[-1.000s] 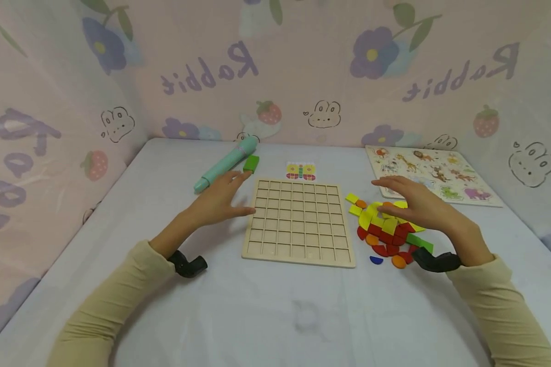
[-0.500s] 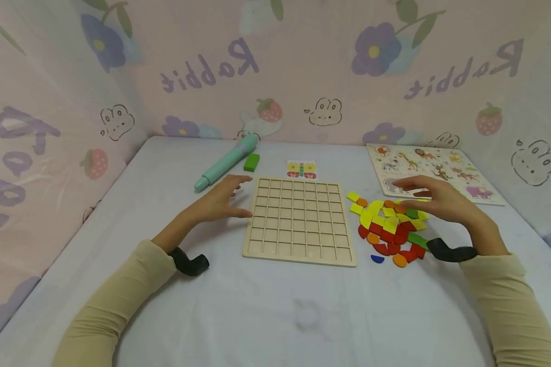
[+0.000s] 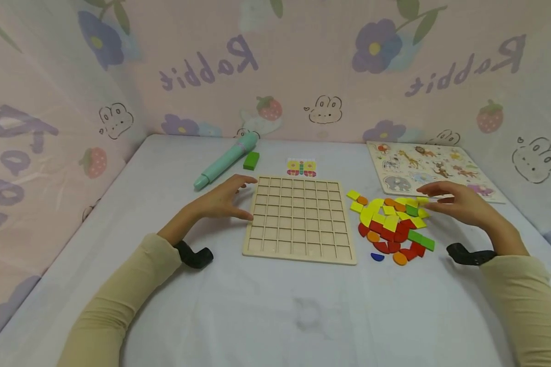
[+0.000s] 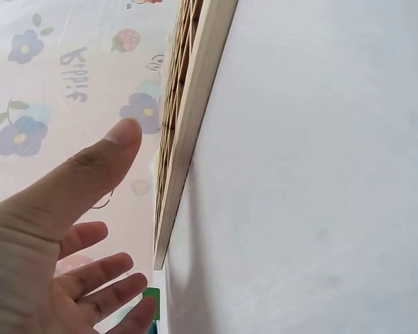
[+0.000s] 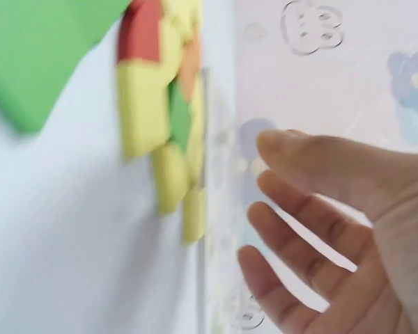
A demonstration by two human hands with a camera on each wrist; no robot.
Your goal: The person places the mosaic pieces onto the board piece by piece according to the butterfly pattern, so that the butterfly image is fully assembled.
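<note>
A square wooden grid board [image 3: 299, 219] lies in the middle of the table, its compartments bare. My left hand [image 3: 220, 200] is at the board's left edge, thumb and fingers spread apart with nothing between them; the left wrist view shows the thumb [image 4: 90, 170] beside the board's side. To the right of the board is a loose pile of flat coloured pieces, among them yellow pieces [image 3: 371, 211], red pieces [image 3: 401, 232] and green blocks [image 3: 421, 239]. My right hand [image 3: 464, 204] hovers at the pile's right side, fingers relaxed and holding nothing.
A picture card [image 3: 301, 167] with a butterfly pattern lies behind the board. A mint-green tube-shaped object [image 3: 225, 162] and a green block [image 3: 251, 161] lie at the back left. An animal puzzle board [image 3: 422, 165] is at the back right. A patterned curtain [image 3: 294, 66] encloses the table.
My right hand has moved right from over the pile to its right side, uncovering more pieces. The left hand has stayed near the board's left edge, with only a slight shift.
</note>
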